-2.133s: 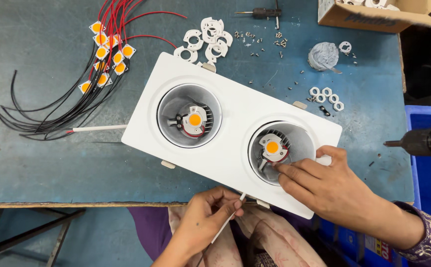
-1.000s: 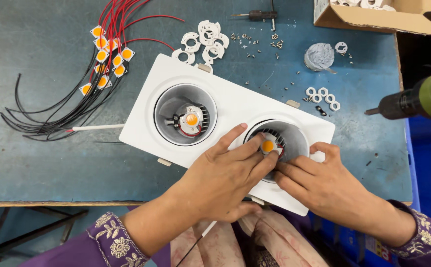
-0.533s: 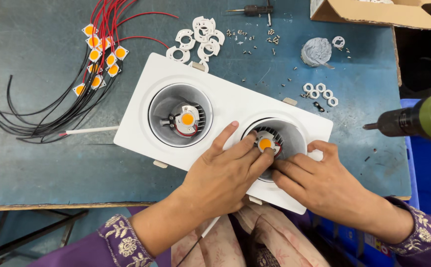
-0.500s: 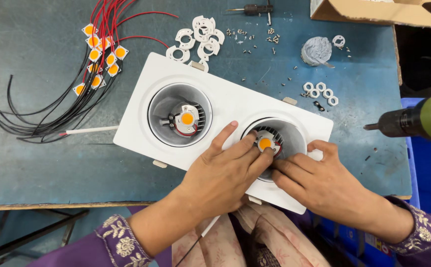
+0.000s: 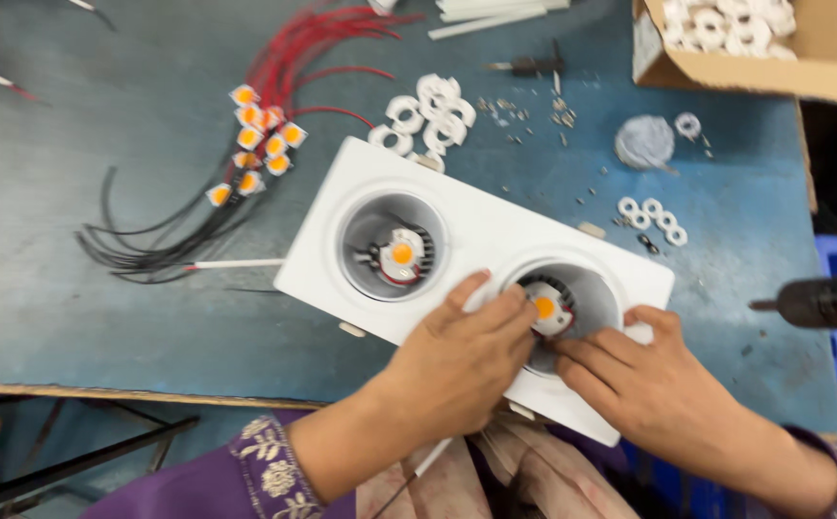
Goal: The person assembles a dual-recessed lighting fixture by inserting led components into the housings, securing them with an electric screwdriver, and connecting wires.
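A: Where's the white twin downlight housing [image 5: 481, 240]?

B: Lying slantwise on the blue-grey bench [image 5: 73, 279], near its front edge. Each round well holds an orange LED chip.

A: And the hands?

B: The left hand [image 5: 452, 360] lies flat over the rim, fingers narrowed on the LED chip [image 5: 545, 309] in the right-hand well. The right hand [image 5: 644, 384] pinches at it from the other side.

A: Around them?

B: Wired LED chips [image 5: 255, 144], white plastic rings [image 5: 428, 111], a cardboard box [image 5: 755, 48], a power screwdriver [image 5: 827, 300]

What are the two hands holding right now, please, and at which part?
Both the left hand and the right hand pinch the small orange LED module at its edges, inside the right recess of the white twin downlight housing.
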